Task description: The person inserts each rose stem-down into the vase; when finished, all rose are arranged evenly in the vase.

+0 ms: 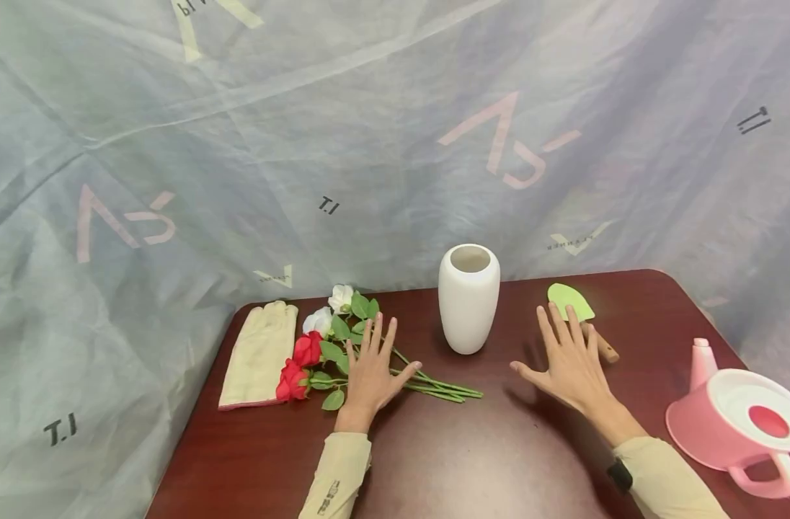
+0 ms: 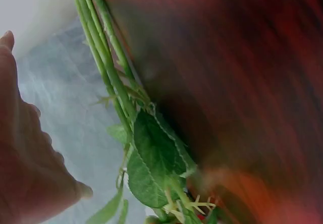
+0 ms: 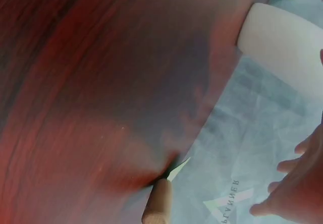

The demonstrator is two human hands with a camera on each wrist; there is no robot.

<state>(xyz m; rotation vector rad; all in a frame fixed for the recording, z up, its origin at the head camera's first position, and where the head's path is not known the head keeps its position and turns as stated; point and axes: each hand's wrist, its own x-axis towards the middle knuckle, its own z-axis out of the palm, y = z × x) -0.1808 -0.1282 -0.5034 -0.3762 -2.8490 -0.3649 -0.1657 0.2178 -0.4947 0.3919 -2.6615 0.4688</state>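
Observation:
My left hand (image 1: 371, 371) hovers with fingers spread over the stems and leaves of several artificial roses, holding nothing. Two red roses (image 1: 293, 380) and two white roses (image 1: 318, 322) lie with their heads to the left and their green stems (image 2: 103, 47) to the right. Between my hands, farther back, a white vase (image 1: 469, 303) stands upright, its mouth open. My right hand (image 1: 571, 366), also spread and holding nothing, is in front of a small trowel with a light green blade (image 1: 569, 300) and a wooden handle (image 3: 158, 204). The hand partly hides that trowel.
Cream gloves (image 1: 262, 355) lie flat at the table's left edge. A pink watering can (image 1: 726, 418) with a white top stands at the right edge. Behind the dark red wooden table (image 1: 473, 461) hangs a grey printed cloth (image 1: 369, 144).

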